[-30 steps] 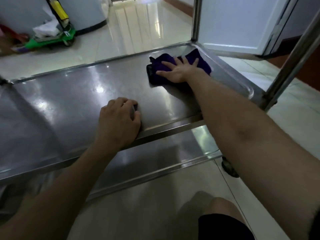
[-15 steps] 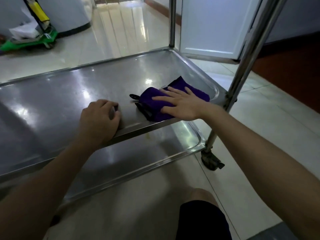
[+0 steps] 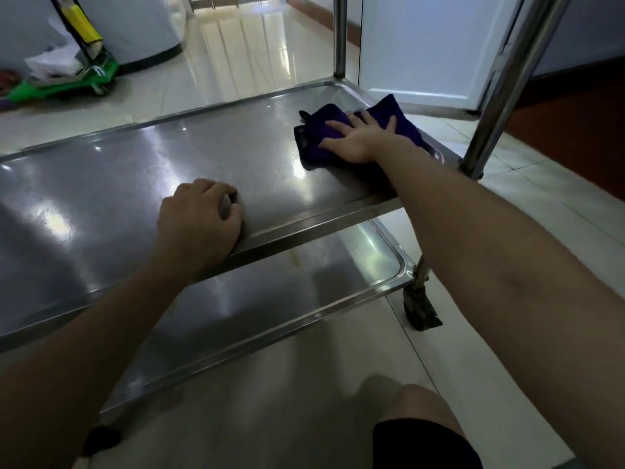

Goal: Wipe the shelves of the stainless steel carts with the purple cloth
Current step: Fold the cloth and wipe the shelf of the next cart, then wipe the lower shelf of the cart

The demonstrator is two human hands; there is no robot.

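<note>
A stainless steel cart shelf (image 3: 142, 170) fills the middle of the head view, with a lower shelf (image 3: 270, 292) showing beneath its front rim. The purple cloth (image 3: 402, 121) lies bunched at the shelf's far right corner. My right hand (image 3: 358, 138) presses flat on the cloth, fingers spread and straight. My left hand (image 3: 199, 221) rests on the shelf's front edge with fingers curled under, holding nothing I can see.
Upright cart posts stand at the right front (image 3: 507, 79) and far right (image 3: 340, 35). A caster (image 3: 421, 309) sits on the tiled floor. A white door (image 3: 429, 45) is behind the cart. A green mop cart (image 3: 64, 82) stands far left. My knee (image 3: 416, 411) is below.
My right hand has slid the purple cloth away from the front rim toward the far right corner of the shelf. My left hand stays on the front edge.
</note>
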